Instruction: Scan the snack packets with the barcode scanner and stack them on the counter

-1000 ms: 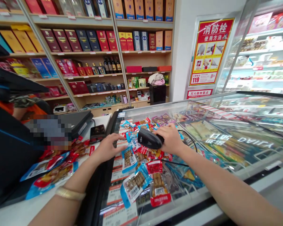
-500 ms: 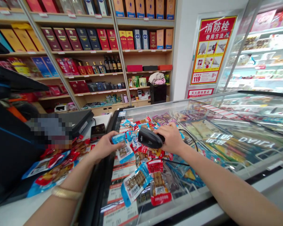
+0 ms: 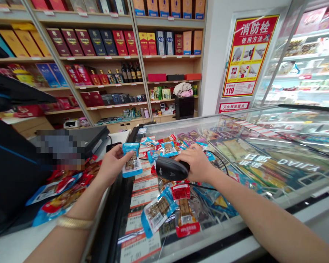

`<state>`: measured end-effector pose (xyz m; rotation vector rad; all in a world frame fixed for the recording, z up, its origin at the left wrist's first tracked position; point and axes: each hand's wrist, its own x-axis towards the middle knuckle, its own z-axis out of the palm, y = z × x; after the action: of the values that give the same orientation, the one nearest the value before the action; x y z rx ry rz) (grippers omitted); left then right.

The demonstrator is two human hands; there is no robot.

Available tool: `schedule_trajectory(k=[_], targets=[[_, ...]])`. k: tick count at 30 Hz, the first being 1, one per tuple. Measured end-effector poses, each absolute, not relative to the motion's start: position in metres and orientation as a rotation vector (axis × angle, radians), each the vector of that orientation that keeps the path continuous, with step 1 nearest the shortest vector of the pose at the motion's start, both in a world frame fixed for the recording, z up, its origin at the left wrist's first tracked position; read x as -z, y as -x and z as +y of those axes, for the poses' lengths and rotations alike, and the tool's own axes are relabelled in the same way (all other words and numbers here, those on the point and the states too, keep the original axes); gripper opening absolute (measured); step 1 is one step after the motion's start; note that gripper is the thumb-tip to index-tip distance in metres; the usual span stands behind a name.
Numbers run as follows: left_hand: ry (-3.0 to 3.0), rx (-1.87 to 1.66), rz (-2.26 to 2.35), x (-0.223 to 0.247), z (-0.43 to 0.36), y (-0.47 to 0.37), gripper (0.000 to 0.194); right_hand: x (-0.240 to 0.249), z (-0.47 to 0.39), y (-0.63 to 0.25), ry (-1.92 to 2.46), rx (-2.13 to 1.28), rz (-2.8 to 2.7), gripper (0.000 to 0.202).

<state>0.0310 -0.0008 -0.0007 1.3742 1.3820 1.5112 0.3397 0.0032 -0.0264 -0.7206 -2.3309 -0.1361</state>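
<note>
My left hand [image 3: 113, 160] pinches a blue-edged snack packet [image 3: 132, 160] by its side, thumb across the front, over the freezer's left edge. Wrapped around the handle of a black barcode scanner [image 3: 172, 169] is my right hand [image 3: 196, 163]; the scanner's head points left toward the packet. Beneath and behind the scanner, several red and blue snack packets [image 3: 168, 148] lie heaped on the glass. Nearer to me, another blue packet [image 3: 158, 212] and a red packet [image 3: 184, 212] rest side by side on the glass, partly overlapping.
The glass-topped freezer [image 3: 285, 197] spans the middle and right, with price labels [image 3: 141, 241] along its left side. More snack packets [image 3: 63, 190] lie on the left counter beside a dark monitor [image 3: 11, 175]. The scanner's cable [image 3: 222, 162] loops over the glass. Shelves of boxes [image 3: 95, 44] stand behind.
My left hand has moved left with the blue-edged packet, away from the heap and more upright. My right hand has shifted the scanner slightly left and down.
</note>
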Motion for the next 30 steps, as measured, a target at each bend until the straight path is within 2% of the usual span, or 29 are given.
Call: schedule_trajectory(k=[12, 19, 22, 26, 28, 30], targets=[[-1.353, -1.515, 1.391, -0.004, -0.004, -0.033, 0.066, 0.025, 0.003, -0.340, 0.749, 0.137, -2.343, 0.027], [-1.461, -1.510, 1.453, 0.002, 0.001, -0.028, 0.055, 0.026, 0.003, -0.343, 0.747, 0.174, -2.322, 0.028], [-1.590, -1.535, 1.717, -0.001, 0.004, -0.013, 0.042, 0.028, 0.005, -0.344, 0.732, 0.180, -2.298, 0.027], [-1.654, -1.528, 2.423, -0.015, -0.002, 0.029, 0.021, 0.030, 0.007, -0.345, 0.742, 0.187, -2.272, 0.024], [-1.595, -1.608, 2.638, -0.019, -0.007, 0.057, 0.019, 0.031, 0.008, -0.345, 0.756, 0.187, -2.268, 0.023], [-1.474, -1.828, 2.650, -0.019, -0.013, 0.083, 0.024, 0.031, 0.008, -0.346, 0.775, 0.190, -2.268, 0.023]])
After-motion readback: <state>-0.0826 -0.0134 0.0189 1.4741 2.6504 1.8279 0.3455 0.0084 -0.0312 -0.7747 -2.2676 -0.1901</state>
